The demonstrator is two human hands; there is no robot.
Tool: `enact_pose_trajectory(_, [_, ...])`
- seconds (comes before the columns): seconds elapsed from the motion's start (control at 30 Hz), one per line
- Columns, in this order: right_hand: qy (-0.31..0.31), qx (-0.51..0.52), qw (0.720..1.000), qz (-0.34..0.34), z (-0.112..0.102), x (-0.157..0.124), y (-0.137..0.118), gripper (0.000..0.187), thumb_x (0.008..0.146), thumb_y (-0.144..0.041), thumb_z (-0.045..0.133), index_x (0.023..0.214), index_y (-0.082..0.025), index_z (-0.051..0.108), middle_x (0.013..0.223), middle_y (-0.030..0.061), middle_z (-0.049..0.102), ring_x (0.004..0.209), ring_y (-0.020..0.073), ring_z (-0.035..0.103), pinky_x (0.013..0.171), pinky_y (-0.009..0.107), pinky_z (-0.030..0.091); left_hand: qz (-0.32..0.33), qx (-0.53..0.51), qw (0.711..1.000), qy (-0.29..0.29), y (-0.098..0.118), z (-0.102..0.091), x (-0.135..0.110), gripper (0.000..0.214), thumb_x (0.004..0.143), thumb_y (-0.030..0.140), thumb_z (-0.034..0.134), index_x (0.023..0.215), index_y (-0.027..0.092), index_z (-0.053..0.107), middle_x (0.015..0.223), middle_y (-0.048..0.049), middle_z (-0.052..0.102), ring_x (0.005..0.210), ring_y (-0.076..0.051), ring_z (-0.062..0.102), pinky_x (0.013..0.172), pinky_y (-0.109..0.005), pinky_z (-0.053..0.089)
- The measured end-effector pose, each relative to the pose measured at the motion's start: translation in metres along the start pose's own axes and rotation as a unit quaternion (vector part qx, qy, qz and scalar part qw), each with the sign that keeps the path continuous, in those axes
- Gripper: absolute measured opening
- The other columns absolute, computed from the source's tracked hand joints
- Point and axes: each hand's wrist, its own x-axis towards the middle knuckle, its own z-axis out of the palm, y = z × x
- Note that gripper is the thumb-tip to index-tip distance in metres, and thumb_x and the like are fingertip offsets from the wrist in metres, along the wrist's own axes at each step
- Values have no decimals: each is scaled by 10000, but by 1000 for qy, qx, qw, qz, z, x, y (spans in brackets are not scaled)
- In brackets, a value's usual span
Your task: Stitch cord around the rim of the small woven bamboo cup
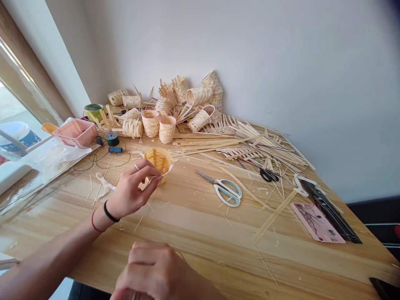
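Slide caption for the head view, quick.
Left hand pinches a yellow basket by its rim, more baskets and strips behind.

Silver ring [136,167] on left hand [133,189], black wristband [110,212], red bracelet [94,223]

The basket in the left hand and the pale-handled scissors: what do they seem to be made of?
Basket: probably thin bamboo or wood strips, yellowish and unpainted-looking, judging by the flat woven bands. Scissors: blades likely bare metal, given their grey sheen; handles perhaps smooth, pale plastic, rounded as if moulded.

Soft daylight comes from the bright window [11,102] on the left.
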Motion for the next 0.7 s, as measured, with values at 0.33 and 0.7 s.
enact_pose_trajectory(0.33, [234,27,931,280,-72,8,12,271,1066,-408,561,959,-223,727,683,-26,589,572,124,472,548,260,387,8,-42,999,-29,16,-3,0,97,973,119,632,1025,187,677,908,-35,689,794,-125,655,677,-249,541])
enact_pose_trajectory(0.7, [208,15,936,285,-63,9,17,224,1064,-276,527,1028,-185,728,741,-13,635,596,108,476,530,238,372,-7,-33,998,-47,19,-2,-2,92,957,110,652,983,190,689,938,-31,636,833,-121,629,725,-250,546])
